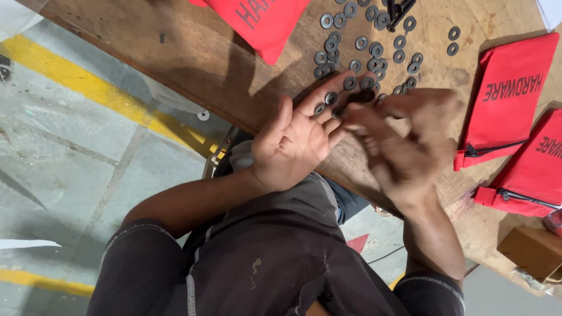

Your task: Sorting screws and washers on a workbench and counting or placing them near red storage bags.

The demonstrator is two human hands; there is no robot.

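**Steel washers passing between two hands at the desk edge**

Steel washers (363,55) are lying scattered on the wooden desk (193,52), spreading toward twelve o'clock from the hands. The left hand (295,137) is lying palm up at the desk's edge, fingers stretched wide and flat, with a few washers resting on its fingertips. The right hand (410,143), blurred, is sitting just at three o'clock of it; its fingers are pinching narrowly at a small dark piece (362,96) over the left fingertips, though I cannot tell exactly what the piece is. Black bolts (399,13) are lying at twelve o'clock, beyond the washers. One red pouch (263,20) is lying at eleven o'clock, and two more pouches (509,99) are lying at three o'clock, well apart from the washers. A cardboard box (533,250) is sitting at four o'clock.
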